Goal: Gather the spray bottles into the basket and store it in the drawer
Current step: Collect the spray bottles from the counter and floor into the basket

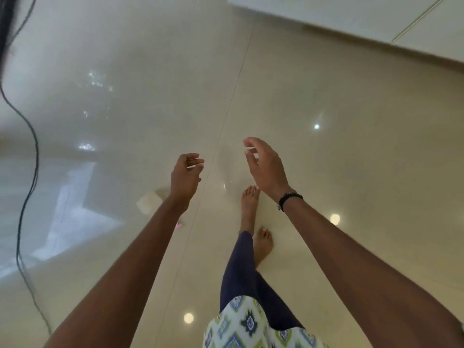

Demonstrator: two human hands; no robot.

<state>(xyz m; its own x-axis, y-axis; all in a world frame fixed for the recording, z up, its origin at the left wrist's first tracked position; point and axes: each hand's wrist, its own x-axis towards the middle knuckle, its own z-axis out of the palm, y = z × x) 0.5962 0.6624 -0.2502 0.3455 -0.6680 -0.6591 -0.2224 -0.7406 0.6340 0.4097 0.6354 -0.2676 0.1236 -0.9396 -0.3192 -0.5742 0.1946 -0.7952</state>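
Note:
No spray bottle, basket or drawer shows in the head view. My left hand (pixel 185 175) is held out over the glossy cream floor, its fingers loosely curled and apart, holding nothing. My right hand (pixel 265 167) is raised a little further forward, palm turned to the left with the fingers spread, and it is empty too. A dark bead bracelet (pixel 290 199) sits on the right wrist. Both forearms reach forward from the bottom of the frame.
The tiled floor (pixel 351 159) reflects ceiling lights. My bare feet (pixel 251 204) stand below the hands. A white cabinet or wall base (pixel 351 18) runs along the top right. A thin black cable (pixel 30 172) hangs at the left edge. A small pale object (pixel 149 203) lies behind my left wrist.

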